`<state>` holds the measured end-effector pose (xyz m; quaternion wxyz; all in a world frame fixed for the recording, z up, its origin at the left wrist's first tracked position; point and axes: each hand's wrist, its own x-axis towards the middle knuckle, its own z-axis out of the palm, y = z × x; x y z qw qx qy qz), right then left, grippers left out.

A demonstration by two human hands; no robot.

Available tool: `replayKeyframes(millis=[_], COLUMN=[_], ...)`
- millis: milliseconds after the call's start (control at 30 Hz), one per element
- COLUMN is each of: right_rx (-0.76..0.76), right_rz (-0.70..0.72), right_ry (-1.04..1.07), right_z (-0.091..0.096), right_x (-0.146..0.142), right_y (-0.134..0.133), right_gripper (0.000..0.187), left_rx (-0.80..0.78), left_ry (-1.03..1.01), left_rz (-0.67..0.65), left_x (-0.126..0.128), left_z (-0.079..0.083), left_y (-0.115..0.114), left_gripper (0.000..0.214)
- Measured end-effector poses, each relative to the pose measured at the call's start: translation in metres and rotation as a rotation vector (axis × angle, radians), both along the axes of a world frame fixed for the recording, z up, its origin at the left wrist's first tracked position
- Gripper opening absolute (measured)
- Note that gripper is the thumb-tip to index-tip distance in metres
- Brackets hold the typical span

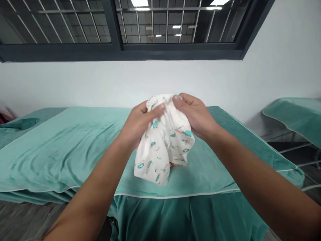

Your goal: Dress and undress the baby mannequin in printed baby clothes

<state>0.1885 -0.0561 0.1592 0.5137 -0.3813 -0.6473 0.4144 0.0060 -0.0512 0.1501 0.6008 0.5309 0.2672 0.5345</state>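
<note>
A small white cloth garment (pixel 163 147) printed with teal and pink animal figures hangs bunched in the air above a table covered by a teal sheet (pixel 75 147). My left hand (pixel 140 122) pinches its upper left part with closed fingers. My right hand (pixel 194 115) grips the upper right part, fingers curled over the fabric. The two hands nearly touch at the top of the cloth. Its lower end dangles just above the sheet near the table's front edge.
The teal sheet has a white piped hem (pixel 180 194) along the front edge. A second teal-covered table (pixel 296 117) stands at the right. A crumpled teal cloth (pixel 22 124) lies at the far left. A white wall and dark-framed window (pixel 120 50) are behind.
</note>
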Motion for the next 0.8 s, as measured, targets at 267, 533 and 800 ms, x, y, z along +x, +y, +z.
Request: replayKeyframes(millis=[267, 533, 800], right_rx=[-0.12, -0.194, -0.147], right_rz=[0.133, 0.217, 0.122], right_ry=[-0.007, -0.053, 0.02], right_z=[-0.022, -0.026, -0.033], right_x=[0.003, 0.006, 0.001], right_y=[0.011, 0.009, 0.008], right_gripper=[0.044, 0.047, 0.048], left_rx=[-0.149, -0.112, -0.225], left_ry=[0.026, 0.045, 0.15], left_rz=[-0.213, -0.087, -0.401], left_x=[0.014, 0.011, -0.005], left_z=[-0.033, -0.037, -0.05], left_y=[0.014, 0.022, 0.018], left_gripper=[0.042, 0.027, 0.044])
